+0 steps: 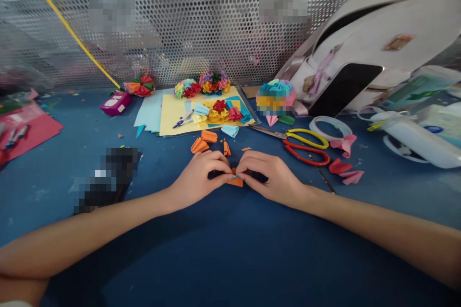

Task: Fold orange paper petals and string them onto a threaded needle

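The left hand (199,176) and the right hand (272,176) meet over the table (201,259), fingertips pinching a small orange paper piece (236,182) between them. Folded orange pieces (209,136) lie just beyond the left hand, near the yellow sheet (173,115), while the open scissors (284,138) rest on the far side of the right hand.

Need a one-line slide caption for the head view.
Head view: two bare hands pinch a small orange paper piece above a blue table, scissors nearby.
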Motion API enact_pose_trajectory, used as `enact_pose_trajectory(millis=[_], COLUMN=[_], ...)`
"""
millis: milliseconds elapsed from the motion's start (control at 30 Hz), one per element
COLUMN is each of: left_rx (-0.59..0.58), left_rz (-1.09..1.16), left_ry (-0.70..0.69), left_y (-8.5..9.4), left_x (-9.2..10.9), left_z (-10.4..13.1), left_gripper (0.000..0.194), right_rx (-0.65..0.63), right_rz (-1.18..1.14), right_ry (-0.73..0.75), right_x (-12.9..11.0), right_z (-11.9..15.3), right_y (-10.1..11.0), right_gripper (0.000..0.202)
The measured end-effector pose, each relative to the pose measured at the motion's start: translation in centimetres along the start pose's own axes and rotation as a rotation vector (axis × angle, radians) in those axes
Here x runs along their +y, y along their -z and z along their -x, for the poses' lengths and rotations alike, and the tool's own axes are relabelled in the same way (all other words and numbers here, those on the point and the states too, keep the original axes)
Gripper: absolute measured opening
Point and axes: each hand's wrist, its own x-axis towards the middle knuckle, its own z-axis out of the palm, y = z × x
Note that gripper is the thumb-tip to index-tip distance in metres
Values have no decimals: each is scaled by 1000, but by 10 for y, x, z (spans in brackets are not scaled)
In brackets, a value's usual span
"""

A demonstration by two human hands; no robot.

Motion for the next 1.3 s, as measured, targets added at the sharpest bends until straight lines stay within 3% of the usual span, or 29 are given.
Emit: enact_pose_trajectory(millis=[200,433,767,933,1100,1300], left_rx=[20,7,-46,-44,-17,8], left_rz=[141,160,131,44,-13,31], left_ry=[48,76,53,69,-22,-71], left_y=[-3,-3,-5,-4,-5,-6], left_x=[1,0,-2,1,4,2], left_z=[-1,0,-1,1,4,2], left_gripper=[13,15,14,15,13,9], right_rx=[-37,0,-60,-158,-157,-121], right_rz=[6,-2,131,186,285,217], right_ry=[8,-108,-63,-51,59,17], right_x=[0,9,4,-1,-8,-4], right_z=[0,-2,-3,-2,0,1], right_y=[3,10,1,2,2,3], right_gripper=[16,27,38,36,33,34])
